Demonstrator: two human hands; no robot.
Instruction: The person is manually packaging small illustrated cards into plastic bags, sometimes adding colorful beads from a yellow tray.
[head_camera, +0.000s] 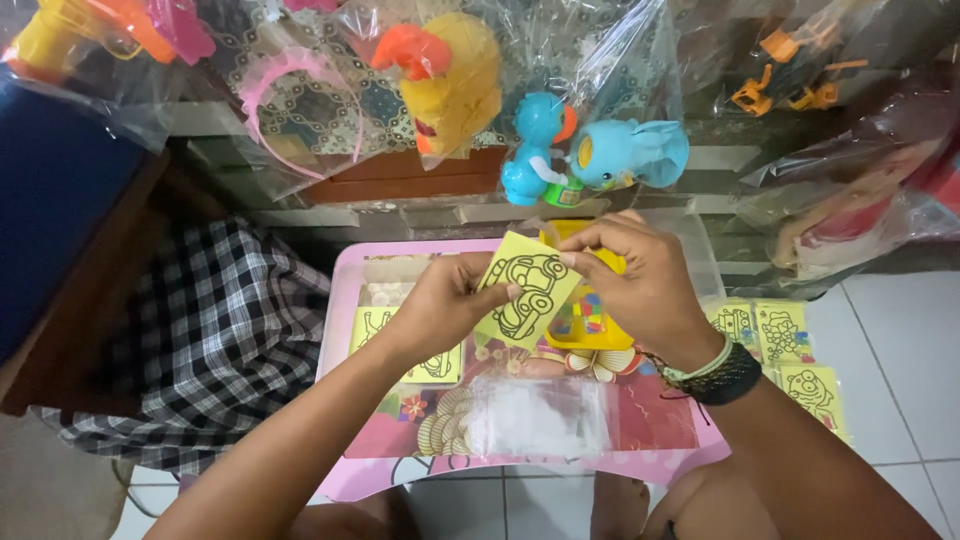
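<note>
Both hands, left (450, 300) and right (640, 285), pinching a yellow card (525, 290) (car outline), over pink table (345, 290)

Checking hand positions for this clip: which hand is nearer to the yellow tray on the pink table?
Right. The right hand hovers directly over the yellow tray, covering part of it while pinching the yellow card. The left hand holds the card's other edge, off to the tray's left.
</note>
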